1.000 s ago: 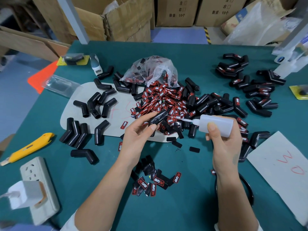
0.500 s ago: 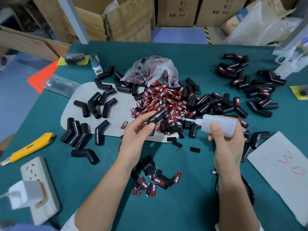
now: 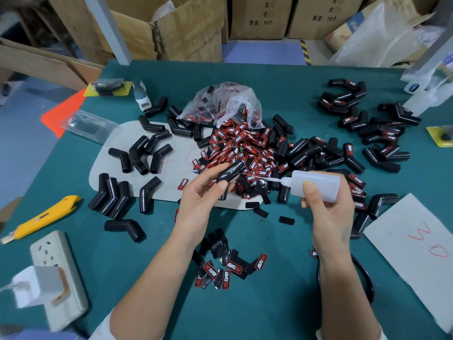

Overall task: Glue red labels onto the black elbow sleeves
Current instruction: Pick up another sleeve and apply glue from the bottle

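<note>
We pinch one black sleeve (image 3: pixel 231 172) in our left hand (image 3: pixel 199 201), thumb below and fingers above it, holding it off the table (image 3: pixel 282 303) over the near edge of the label pile (image 3: pixel 241 149). Our right hand (image 3: pixel 329 212) is wrapped round the white glue bottle (image 3: pixel 316 184), thumb across its near side, and the bottle lies sideways with its thin needle tip pointing left and reaching the held sleeve.

The red labels are heaped at the middle of the table, spilling from a clear bag (image 3: pixel 221 104) just beyond them. A few more labels (image 3: pixel 229 269) lie nearer, between our forearms. Bare sleeves (image 3: pixel 138 155) lie scattered to the left on a pale sheet (image 3: pixel 107 163) and just off its near edge. Sleeves already carrying labels (image 3: pixel 367 116) are gathered at the far right.

At the left near edge lie a yellow knife (image 3: pixel 41 218) and a power strip (image 3: pixel 60 276) with a white plug in it. A paper (image 3: pixel 414 251) with red writing lies at the right.
</note>
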The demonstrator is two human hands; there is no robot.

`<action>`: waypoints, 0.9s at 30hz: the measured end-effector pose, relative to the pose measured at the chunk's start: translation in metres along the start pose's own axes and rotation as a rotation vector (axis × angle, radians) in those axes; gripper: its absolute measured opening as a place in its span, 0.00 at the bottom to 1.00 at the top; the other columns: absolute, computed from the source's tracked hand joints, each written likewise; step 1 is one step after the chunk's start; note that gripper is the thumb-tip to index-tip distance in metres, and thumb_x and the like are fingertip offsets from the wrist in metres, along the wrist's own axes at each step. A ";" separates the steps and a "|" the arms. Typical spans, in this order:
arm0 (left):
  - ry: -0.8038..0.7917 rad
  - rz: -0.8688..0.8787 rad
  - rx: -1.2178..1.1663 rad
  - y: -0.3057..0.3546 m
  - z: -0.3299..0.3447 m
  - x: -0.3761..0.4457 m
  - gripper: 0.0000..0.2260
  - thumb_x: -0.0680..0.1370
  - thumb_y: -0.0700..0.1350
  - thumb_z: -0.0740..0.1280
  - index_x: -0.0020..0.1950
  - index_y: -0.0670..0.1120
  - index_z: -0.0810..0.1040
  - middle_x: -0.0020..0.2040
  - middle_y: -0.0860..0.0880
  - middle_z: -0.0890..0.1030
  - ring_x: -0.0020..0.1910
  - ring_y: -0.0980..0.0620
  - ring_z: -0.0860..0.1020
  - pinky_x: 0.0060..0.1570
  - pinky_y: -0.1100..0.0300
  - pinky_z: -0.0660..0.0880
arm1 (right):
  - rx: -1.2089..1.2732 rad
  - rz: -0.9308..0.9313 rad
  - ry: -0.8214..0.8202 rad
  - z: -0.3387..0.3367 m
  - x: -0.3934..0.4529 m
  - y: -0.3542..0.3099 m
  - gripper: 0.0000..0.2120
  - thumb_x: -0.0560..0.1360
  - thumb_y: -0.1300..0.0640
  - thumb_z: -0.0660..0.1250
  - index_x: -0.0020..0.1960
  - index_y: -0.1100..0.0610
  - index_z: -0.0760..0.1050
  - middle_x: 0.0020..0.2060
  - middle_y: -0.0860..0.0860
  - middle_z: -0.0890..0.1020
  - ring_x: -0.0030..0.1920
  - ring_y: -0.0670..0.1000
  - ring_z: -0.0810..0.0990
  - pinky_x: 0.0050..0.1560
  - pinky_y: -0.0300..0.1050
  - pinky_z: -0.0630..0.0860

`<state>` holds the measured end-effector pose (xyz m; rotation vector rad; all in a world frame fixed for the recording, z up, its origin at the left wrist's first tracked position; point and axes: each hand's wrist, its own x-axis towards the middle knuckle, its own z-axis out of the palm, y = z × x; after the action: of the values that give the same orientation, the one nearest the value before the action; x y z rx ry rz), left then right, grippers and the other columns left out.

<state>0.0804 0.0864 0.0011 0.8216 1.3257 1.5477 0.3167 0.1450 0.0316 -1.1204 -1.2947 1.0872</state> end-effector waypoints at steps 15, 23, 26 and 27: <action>-0.008 -0.002 0.012 0.002 0.000 -0.001 0.17 0.78 0.51 0.74 0.67 0.56 0.83 0.65 0.47 0.85 0.63 0.42 0.82 0.70 0.43 0.74 | -0.004 -0.001 -0.005 0.001 0.000 0.000 0.17 0.77 0.36 0.73 0.57 0.46 0.78 0.50 0.47 0.84 0.40 0.49 0.79 0.42 0.38 0.78; -0.010 0.006 -0.002 0.001 0.001 -0.001 0.18 0.77 0.51 0.75 0.67 0.56 0.84 0.65 0.47 0.84 0.64 0.41 0.82 0.71 0.43 0.74 | 0.000 -0.004 -0.023 0.002 -0.001 0.000 0.14 0.77 0.39 0.73 0.56 0.45 0.78 0.50 0.46 0.84 0.40 0.49 0.79 0.43 0.39 0.78; -0.011 0.010 -0.012 0.003 0.002 -0.002 0.17 0.77 0.51 0.75 0.66 0.57 0.84 0.65 0.47 0.85 0.64 0.43 0.82 0.69 0.46 0.75 | -0.004 -0.004 -0.030 0.002 -0.001 0.000 0.12 0.77 0.40 0.73 0.56 0.45 0.78 0.49 0.45 0.84 0.40 0.47 0.79 0.43 0.38 0.78; -0.009 0.011 -0.018 0.005 0.003 -0.002 0.17 0.77 0.51 0.75 0.66 0.57 0.84 0.64 0.47 0.85 0.63 0.43 0.83 0.68 0.48 0.76 | -0.002 0.001 -0.018 0.001 -0.001 -0.001 0.13 0.77 0.39 0.73 0.56 0.45 0.78 0.49 0.45 0.84 0.40 0.47 0.79 0.43 0.38 0.78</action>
<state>0.0832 0.0860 0.0063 0.8253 1.3002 1.5610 0.3157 0.1441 0.0321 -1.1154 -1.3101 1.0995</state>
